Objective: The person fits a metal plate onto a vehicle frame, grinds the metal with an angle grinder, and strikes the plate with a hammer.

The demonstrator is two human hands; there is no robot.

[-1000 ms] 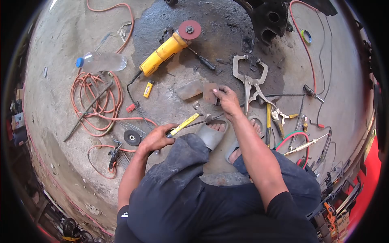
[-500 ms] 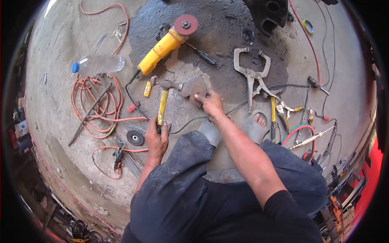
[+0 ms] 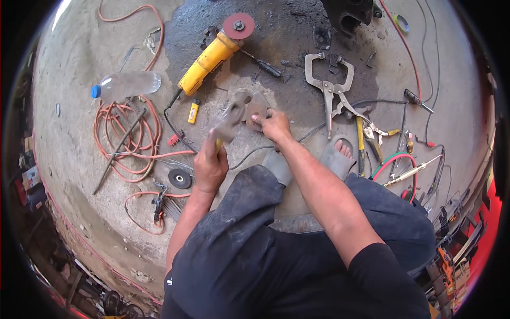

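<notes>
- Steel plate (image 3: 258,102) sits on the concrete floor (image 3: 74,69); my right hand (image 3: 275,126) pinches its near edge, fingers closed on it.
- My left hand (image 3: 210,165) is wrapped tight round the hammer (image 3: 229,123) handle. The hammer's blurred head is just beside the plate, and I cannot tell if they touch.
- Yellow grinder (image 3: 207,58) lies beyond.

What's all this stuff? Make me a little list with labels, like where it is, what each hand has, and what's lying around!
Place: concrete floor, with the person squatting in sandals
Left hand: grips a hammer, blurred, its head by the metal piece
Right hand: fingers grip a flat metal piece low over the floor
Past the hands: yellow angle grinder, locking clamp
Left side: water bottle, orange cable, lighter, grinding disc
Right side: red and green hoses
</notes>
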